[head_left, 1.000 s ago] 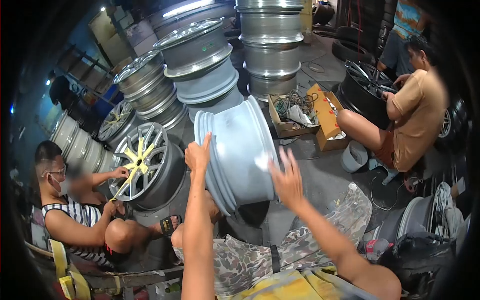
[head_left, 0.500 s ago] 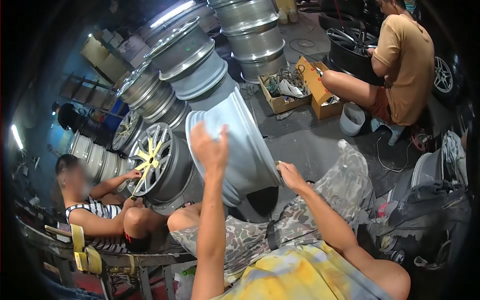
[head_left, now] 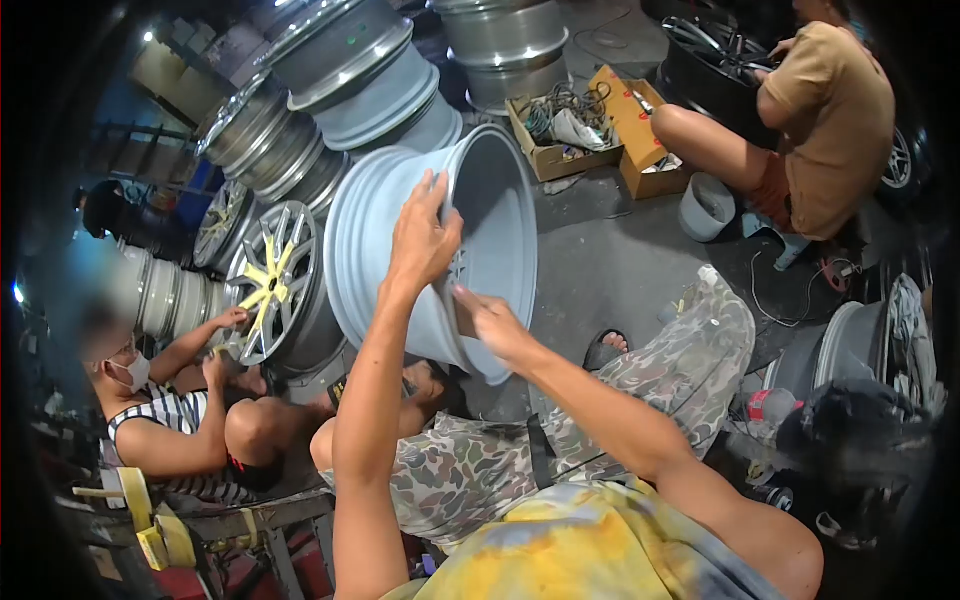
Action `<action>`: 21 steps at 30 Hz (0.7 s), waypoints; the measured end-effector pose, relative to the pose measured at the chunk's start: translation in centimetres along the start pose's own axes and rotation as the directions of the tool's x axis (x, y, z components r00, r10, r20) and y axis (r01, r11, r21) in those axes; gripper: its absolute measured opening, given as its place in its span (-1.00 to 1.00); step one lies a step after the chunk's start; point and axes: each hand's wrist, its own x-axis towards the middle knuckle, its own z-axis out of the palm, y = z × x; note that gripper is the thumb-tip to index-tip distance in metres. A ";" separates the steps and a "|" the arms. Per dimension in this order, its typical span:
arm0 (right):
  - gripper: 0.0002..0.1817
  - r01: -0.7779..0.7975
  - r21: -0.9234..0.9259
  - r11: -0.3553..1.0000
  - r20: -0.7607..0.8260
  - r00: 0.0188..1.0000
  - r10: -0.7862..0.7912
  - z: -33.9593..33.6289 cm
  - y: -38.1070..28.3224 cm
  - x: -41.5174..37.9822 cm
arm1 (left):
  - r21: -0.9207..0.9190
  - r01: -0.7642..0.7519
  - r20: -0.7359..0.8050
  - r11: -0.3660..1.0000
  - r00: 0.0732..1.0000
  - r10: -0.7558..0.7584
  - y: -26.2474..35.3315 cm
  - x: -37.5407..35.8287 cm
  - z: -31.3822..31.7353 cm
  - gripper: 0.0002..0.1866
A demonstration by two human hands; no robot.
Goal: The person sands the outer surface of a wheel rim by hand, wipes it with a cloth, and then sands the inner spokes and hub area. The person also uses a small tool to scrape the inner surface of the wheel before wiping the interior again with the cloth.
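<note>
The pale grey-primed alloy wheel rim point(head_left: 430, 255) stands tilted on its edge over the person's lap, its open barrel facing the camera. The left hand point(head_left: 425, 235) grips the upper lip of the barrel with fingers curled over the edge. The right hand point(head_left: 490, 320) presses against the inner wall near the lower lip; whether it holds anything cannot be told.

Just behind the rim on the left stands a silver spoked wheel with yellow masking tape point(head_left: 265, 285), which a seated person in a striped top point(head_left: 165, 425) touches with both hands. Stacks of bare metal rims point(head_left: 370, 75) close off the far side. A cardboard box of cables point(head_left: 560, 135), an orange box point(head_left: 635, 130) and a grey bucket point(head_left: 705, 208) lie beyond, beside a person in a tan shirt point(head_left: 835, 130) at a black wheel point(head_left: 715, 55).

Half a second earlier the rim showed its outer barrel; it has since turned to show its inside, and the left hand has closed on the lip.

Bare concrete floor point(head_left: 610, 270) lies open to the right of the rim.
</note>
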 end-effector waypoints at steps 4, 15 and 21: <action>-0.55 0.085 0.175 0.981 -0.033 0.996 -0.081 6.5 2.2 5.4 | -0.127 0.079 -0.181 0.989 0.978 -0.101 -3.2 1.1 -1.7 -0.61; -0.60 0.320 -0.914 0.248 0.394 0.842 0.369 -15.1 9.3 19.1 | 0.145 0.278 -0.142 0.949 0.956 -0.258 -12.4 -2.0 -10.5 -0.46; -0.66 0.650 -0.531 -0.543 0.682 0.709 0.183 -20.0 8.0 27.6 | 0.080 0.415 -0.103 0.906 0.908 -0.407 -11.5 -1.6 -11.2 -0.50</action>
